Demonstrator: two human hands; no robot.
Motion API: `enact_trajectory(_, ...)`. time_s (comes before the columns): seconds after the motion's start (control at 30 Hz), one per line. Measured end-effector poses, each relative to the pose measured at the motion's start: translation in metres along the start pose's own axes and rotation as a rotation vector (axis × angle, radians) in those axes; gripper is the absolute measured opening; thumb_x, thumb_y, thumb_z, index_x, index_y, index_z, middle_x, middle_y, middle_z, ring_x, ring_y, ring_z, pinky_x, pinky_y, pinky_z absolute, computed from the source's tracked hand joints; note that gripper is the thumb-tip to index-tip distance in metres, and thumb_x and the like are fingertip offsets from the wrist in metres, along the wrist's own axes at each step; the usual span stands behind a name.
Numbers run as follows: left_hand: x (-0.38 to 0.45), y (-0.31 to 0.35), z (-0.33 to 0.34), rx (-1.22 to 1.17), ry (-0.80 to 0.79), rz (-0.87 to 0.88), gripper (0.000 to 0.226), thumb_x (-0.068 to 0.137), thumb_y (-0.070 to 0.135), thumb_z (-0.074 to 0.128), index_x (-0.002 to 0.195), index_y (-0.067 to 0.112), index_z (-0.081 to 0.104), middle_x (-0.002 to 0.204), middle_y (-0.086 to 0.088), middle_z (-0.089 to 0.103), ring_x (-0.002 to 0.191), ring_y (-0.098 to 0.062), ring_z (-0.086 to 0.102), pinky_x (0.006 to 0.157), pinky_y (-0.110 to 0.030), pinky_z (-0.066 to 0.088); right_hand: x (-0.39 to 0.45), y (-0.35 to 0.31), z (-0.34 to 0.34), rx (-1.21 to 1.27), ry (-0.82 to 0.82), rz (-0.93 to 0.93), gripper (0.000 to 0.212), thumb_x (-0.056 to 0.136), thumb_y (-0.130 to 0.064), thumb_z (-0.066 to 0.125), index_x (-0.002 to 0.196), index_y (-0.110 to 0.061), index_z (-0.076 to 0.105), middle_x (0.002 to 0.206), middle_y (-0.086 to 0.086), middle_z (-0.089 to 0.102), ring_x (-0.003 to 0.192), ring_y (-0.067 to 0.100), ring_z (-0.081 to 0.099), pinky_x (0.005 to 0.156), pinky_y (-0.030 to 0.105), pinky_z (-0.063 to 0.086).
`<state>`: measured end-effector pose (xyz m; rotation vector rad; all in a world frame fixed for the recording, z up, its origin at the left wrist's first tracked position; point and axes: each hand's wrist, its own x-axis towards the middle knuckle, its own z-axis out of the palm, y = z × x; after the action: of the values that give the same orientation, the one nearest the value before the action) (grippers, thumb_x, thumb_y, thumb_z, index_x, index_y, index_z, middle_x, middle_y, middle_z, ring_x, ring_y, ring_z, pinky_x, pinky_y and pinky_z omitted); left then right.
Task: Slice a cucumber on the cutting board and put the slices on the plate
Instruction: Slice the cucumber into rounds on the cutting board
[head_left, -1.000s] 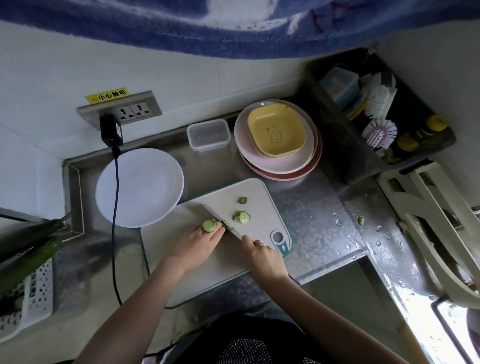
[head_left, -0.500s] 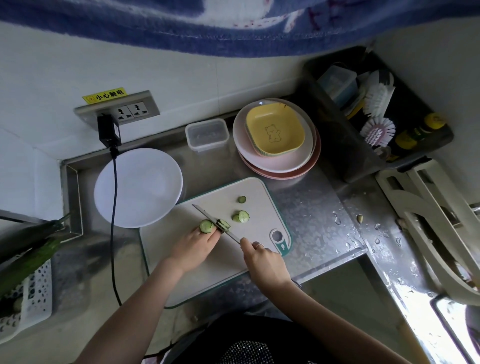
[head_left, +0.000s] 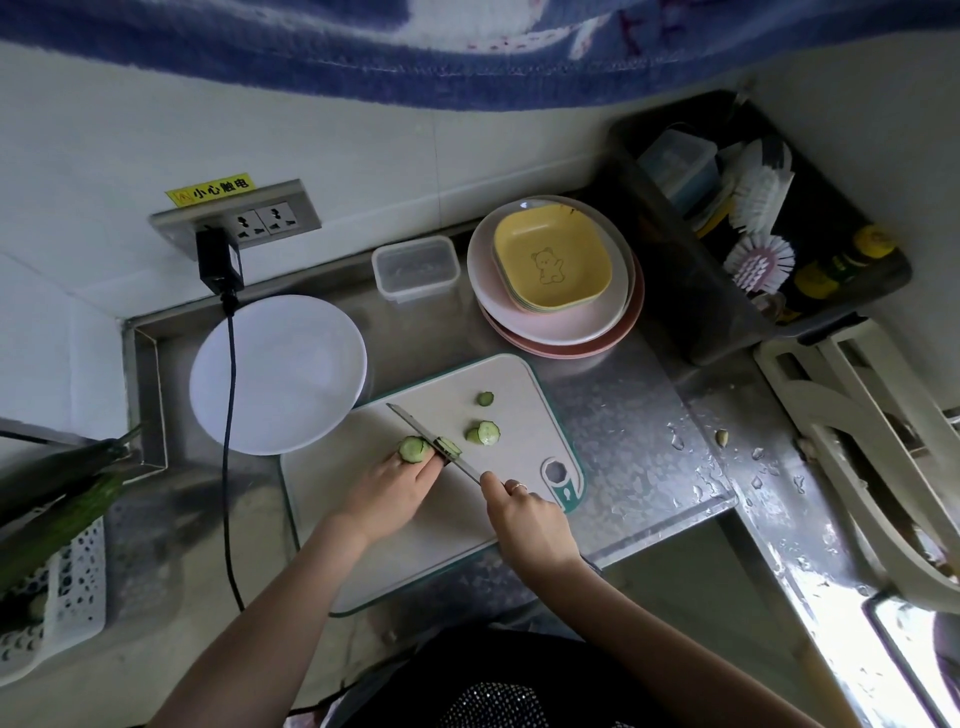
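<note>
The right hand is gripping the handle of a knife, whose blade is lying across the cucumber just at the fingertips of the left hand. That hand is closed over the short stub of cucumber, pinning it to the cutting board; how much of the stub is remaining under the fingers is hidden. A fresh slice is leaning against the far side of the blade, a small cluster of slices is lying nearby, and one smaller piece is sitting farther back. The white plate, touching the board's back left corner on the table, is holding nothing, so by my reckoning the slicing is well underway and all the transferring is left. A black cable is crossing the plate's left part. More cucumbers at the left edge are cut off by the frame.
</note>
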<state>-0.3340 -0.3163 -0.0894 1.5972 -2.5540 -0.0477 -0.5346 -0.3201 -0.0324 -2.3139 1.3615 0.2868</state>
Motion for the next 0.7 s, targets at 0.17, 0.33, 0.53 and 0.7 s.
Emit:
enact_trajectory(0.17, -0.002, -0.002, 0.006, 0.017, 0.048, 0.004, 0.037, 0.069, 0.0, 0.057, 0.105, 0.008, 0.052, 0.084, -0.011, 0.065, 0.063, -0.03, 0.063, 0.049, -0.032, 0.055, 0.002, 0.0, 0.003, 0.001, 0.021, -0.007, 0.035, 0.084, 0.007, 0.048, 0.115, -0.008, 0.042, 0.092, 0.016, 0.06, 0.073, 0.038, 0.063, 0.057, 0.039, 0.045)
enact_trajectory(0.33, -0.001, -0.003, 0.007, 0.008, 0.049, 0.004, 0.032, 0.076, 0.007, 0.04, 0.106, 0.009, 0.049, 0.085, -0.01, 0.065, 0.064, -0.03, 0.063, 0.05, -0.032, 0.055, 0.003, 0.001, 0.003, 0.014, 0.019, -0.009, 0.035, 0.086, 0.007, 0.042, 0.118, -0.009, 0.038, 0.098, 0.016, 0.058, 0.08, 0.037, 0.062, 0.063, 0.041, 0.046)
enact_trajectory(0.53, -0.006, -0.004, 0.019, -0.044, 0.009, -0.033, 0.043, 0.073, 0.008, 0.059, 0.113, 0.011, 0.044, 0.118, -0.005, 0.042, 0.081, -0.033, 0.065, 0.061, -0.037, 0.057, 0.008, 0.007, 0.007, 0.035, -0.075, 0.065, 0.042, 0.083, 0.01, 0.039, 0.121, -0.008, 0.035, 0.106, 0.015, 0.059, 0.088, 0.039, 0.062, 0.072, 0.043, 0.047)
enact_trajectory(0.7, -0.005, -0.006, 0.018, -0.063, 0.027, -0.035, 0.047, 0.072, 0.007, 0.061, 0.115, 0.01, 0.044, 0.119, -0.005, 0.042, 0.085, -0.033, 0.066, 0.064, -0.038, 0.057, 0.008, 0.01, 0.009, 0.048, -0.06, 0.07, 0.041, 0.083, 0.008, 0.042, 0.119, -0.009, 0.036, 0.102, 0.015, 0.059, 0.085, 0.038, 0.063, 0.07, 0.042, 0.048)
